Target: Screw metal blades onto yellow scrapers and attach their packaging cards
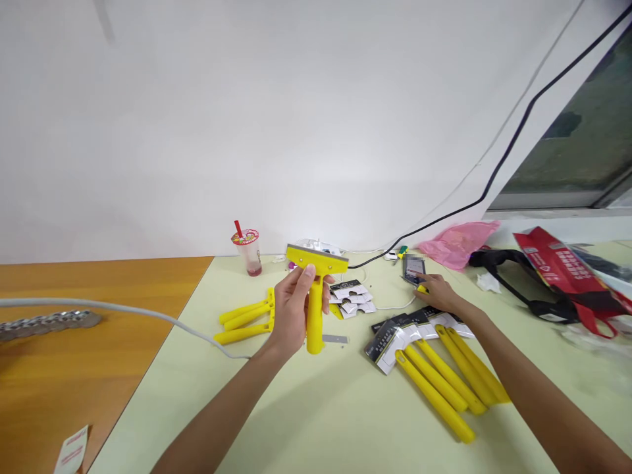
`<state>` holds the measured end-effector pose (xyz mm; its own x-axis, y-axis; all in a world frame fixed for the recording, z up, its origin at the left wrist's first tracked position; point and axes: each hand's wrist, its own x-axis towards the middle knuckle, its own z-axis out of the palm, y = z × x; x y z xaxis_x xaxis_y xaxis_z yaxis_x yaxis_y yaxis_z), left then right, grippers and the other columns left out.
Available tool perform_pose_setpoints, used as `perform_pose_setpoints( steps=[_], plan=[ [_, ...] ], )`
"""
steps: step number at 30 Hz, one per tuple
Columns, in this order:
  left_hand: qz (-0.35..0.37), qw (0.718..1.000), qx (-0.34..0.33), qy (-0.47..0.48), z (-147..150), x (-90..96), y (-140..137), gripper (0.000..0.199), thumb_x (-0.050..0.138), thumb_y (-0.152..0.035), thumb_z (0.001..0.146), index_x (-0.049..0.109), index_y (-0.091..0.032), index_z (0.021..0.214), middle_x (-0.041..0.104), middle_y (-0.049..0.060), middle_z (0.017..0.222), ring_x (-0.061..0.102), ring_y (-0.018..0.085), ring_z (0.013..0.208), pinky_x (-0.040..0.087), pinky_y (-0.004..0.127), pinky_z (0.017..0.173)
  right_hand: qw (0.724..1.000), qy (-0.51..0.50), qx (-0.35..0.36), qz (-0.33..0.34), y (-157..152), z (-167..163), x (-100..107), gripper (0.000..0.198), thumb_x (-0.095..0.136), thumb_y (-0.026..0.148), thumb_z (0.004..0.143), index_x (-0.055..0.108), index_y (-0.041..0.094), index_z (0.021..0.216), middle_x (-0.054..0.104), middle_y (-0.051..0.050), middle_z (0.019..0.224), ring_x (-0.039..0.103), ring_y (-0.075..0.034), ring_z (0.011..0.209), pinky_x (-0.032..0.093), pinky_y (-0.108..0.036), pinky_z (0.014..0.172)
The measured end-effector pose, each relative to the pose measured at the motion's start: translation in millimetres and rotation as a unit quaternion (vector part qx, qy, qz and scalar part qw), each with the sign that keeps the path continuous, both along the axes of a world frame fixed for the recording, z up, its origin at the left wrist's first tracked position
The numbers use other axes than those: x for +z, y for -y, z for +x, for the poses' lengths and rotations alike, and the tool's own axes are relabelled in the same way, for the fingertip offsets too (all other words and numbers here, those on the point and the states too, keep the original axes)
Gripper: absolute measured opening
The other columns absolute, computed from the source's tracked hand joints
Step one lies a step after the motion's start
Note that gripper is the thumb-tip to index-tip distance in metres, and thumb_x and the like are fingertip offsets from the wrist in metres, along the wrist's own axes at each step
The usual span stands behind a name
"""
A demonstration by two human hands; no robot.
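Upright in my left hand (pixel 291 309) is a yellow scraper (pixel 315 322) with a wide head and a metal blade edge along its top. The thumb presses against the neck and the fingers wrap behind it. My right hand (pixel 437 293) reaches over the table at the right, one finger stretched to the screen of a phone (pixel 413 268). A small yellow end (pixel 422 288) shows at its curled fingers; the rest is hidden. Below that hand lie several yellow scrapers (pixel 434 378) with black-and-white cards (pixel 390 342) over their heads.
More yellow scrapers (pixel 247 316) lie left, near a drink cup (pixel 251 253). Folded cards (pixel 351 297), a loose blade (pixel 336 339) and a green-yellow screwdriver (pixel 403 251) are mid-table. A pink bag (pixel 459 243) and red bag (pixel 563 270) sit right. A grey cable (pixel 148 313) crosses the left side.
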<state>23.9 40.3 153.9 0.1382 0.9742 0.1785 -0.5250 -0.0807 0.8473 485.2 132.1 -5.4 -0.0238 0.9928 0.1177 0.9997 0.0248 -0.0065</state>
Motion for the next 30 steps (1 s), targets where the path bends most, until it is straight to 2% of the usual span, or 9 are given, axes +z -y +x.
perform_pose_setpoints(
  steps=[4,9,12,16,18,22,26,30],
  plan=[
    [-0.081,0.996,-0.007,-0.031,-17,-39.2,-8,0.045,0.085,-0.057,0.087,0.062,-0.019,0.090,0.076,0.007,0.095,0.069,0.014,0.069,0.051,0.023,0.051,0.999,0.000,0.022,0.023,-9,-5,5,0.037,0.058,0.040,0.097,0.083,0.016,0.084,0.067,-0.021,0.153,0.060,-0.046,0.137,0.052,-0.057,0.109],
    [-0.186,0.982,-0.015,-0.028,-38,-92.1,-13,0.048,0.089,-0.057,0.082,0.063,-0.018,0.095,0.075,0.005,0.095,0.062,0.010,0.062,0.047,0.021,0.046,0.994,-0.008,0.100,0.038,-20,-42,3,0.037,0.056,0.041,0.101,0.082,0.017,0.090,0.068,-0.018,0.151,0.059,-0.038,0.137,0.046,-0.051,0.120],
    [-0.218,0.975,-0.027,-0.018,-48,-112.5,-11,0.050,0.091,-0.055,0.080,0.061,-0.018,0.095,0.075,0.005,0.095,0.060,0.010,0.061,0.046,0.020,0.043,0.993,-0.006,0.117,0.034,-21,-60,-3,0.041,0.053,0.043,0.103,0.083,0.017,0.092,0.067,-0.019,0.151,0.056,-0.039,0.141,0.045,-0.053,0.121],
    [-0.251,0.966,-0.068,-0.010,-54,-128.3,-7,0.050,0.090,-0.056,0.080,0.060,-0.018,0.092,0.075,0.007,0.094,0.059,0.010,0.058,0.047,0.021,0.039,0.997,0.007,0.074,0.037,-12,-56,-8,0.040,0.056,0.040,0.100,0.084,0.012,0.095,0.066,-0.028,0.147,0.052,-0.048,0.142,0.048,-0.066,0.114],
    [-0.264,0.960,-0.092,-0.010,-54,-134.7,-5,0.050,0.090,-0.056,0.081,0.060,-0.018,0.093,0.076,0.007,0.093,0.059,0.011,0.057,0.048,0.021,0.037,0.998,0.020,0.043,0.035,-6,-46,-11,0.037,0.059,0.039,0.098,0.084,0.012,0.097,0.065,-0.028,0.147,0.052,-0.050,0.141,0.049,-0.068,0.111],
    [-0.280,0.952,-0.121,-0.013,-51,-142.6,-3,0.049,0.089,-0.056,0.083,0.062,-0.017,0.093,0.077,0.009,0.092,0.060,0.011,0.055,0.047,0.021,0.036,0.998,0.056,0.006,0.000,-4,-29,-18,0.038,0.057,0.042,0.102,0.084,0.015,0.102,0.065,-0.021,0.153,0.052,-0.046,0.145,0.052,-0.061,0.111],
    [-0.289,0.948,-0.133,-0.012,-51,-141.6,-4,0.048,0.089,-0.055,0.083,0.062,-0.016,0.091,0.077,0.009,0.090,0.061,0.012,0.055,0.049,0.021,0.037,0.997,0.078,0.011,-0.017,-19,-22,-20,0.039,0.058,0.038,0.104,0.086,0.011,0.102,0.064,-0.027,0.154,0.052,-0.045,0.148,0.049,-0.055,0.115],
    [-0.282,0.951,-0.127,-0.002,-54,-142.4,-5,0.046,0.089,-0.052,0.084,0.063,-0.016,0.093,0.077,0.008,0.087,0.064,0.013,0.057,0.052,0.022,0.040,0.996,0.091,0.026,-0.008,-34,-18,-15,0.037,0.061,0.034,0.102,0.085,0.006,0.098,0.063,-0.032,0.152,0.051,-0.042,0.150,0.038,-0.051,0.125]
  ],
)
